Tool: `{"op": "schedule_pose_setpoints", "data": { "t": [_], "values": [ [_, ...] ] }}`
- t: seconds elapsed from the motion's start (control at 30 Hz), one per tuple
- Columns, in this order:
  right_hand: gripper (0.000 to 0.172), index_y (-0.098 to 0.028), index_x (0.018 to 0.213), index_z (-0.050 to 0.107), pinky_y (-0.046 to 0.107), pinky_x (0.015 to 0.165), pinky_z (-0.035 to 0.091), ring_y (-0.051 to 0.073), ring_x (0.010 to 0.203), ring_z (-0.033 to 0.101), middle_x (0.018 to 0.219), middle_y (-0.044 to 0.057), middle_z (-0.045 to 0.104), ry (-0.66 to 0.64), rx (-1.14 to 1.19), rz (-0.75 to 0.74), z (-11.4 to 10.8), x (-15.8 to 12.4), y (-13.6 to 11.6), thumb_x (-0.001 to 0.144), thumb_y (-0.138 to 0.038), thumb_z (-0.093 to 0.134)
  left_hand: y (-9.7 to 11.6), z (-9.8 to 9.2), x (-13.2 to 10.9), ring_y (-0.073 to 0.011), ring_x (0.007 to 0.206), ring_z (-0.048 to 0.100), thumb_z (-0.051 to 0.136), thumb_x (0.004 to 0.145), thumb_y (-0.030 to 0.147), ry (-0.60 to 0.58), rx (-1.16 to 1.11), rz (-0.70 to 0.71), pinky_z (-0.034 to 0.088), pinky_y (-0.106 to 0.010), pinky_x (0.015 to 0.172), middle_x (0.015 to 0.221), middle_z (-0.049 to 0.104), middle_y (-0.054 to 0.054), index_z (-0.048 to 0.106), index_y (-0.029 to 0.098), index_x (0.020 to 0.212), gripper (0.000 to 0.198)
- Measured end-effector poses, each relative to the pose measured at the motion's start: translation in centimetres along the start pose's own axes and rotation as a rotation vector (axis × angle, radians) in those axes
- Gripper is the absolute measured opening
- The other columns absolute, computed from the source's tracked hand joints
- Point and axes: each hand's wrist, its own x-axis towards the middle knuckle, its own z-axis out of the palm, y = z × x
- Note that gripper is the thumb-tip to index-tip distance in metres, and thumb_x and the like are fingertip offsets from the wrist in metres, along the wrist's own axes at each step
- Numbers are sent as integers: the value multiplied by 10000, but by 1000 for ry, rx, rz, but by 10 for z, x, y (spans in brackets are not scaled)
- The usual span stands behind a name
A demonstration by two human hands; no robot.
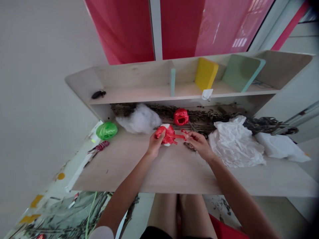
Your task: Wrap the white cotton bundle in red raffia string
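My left hand point(155, 143) is closed around a small white ball wrapped in red plastic ribbon point(167, 134), held just above the wooden desk point(174, 169). A red strip point(178, 136) runs from the ball to my right hand point(198, 143), whose fingers pinch its end. A red ribbon roll point(181, 116) lies just behind the hands. A green ribbon roll point(107, 130) sits at the desk's left end.
White stuffing point(139, 120) lies behind my left hand. Crumpled white cloth point(235, 142) covers the desk's right side. Dried stems point(219, 117) run along the back. A shelf point(174, 91) above holds yellow point(205, 73) and green point(241, 72) boards. Scissors point(98, 147) lie at left.
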Motion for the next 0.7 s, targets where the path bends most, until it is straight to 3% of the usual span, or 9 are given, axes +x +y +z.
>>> {"op": "schedule_pose_setpoints", "data": {
  "t": [0.23, 0.5, 0.7],
  "values": [
    [538, -187, 666, 522, 225, 419, 143, 54, 430, 243, 483, -82, 343, -12, -52, 27, 3, 3, 7, 626, -697, 689, -1, -3, 5, -106, 644, 642, 812, 529, 589, -67, -234, -115, 538, -217, 607, 772, 690, 1, 628, 155, 888, 592],
    [522, -191, 665, 537, 237, 427, 161, 71, 457, 252, 511, -65, 339, -20, -91, -33, 7, 2, 7, 683, -701, 646, -4, -10, 8, -156, 859, 683, 696, 784, 460, -222, -366, -267, 559, -267, 752, 1020, 715, -50, 628, 181, 1109, 434],
    [521, -186, 687, 545, 227, 421, 172, 69, 453, 253, 515, -57, 376, 27, -101, -48, 4, -1, 5, 680, -698, 647, -4, -14, 8, -149, 832, 673, 761, 726, 427, -276, -330, -219, 541, -269, 774, 988, 715, -45, 636, 178, 1048, 425]
  ]
}}
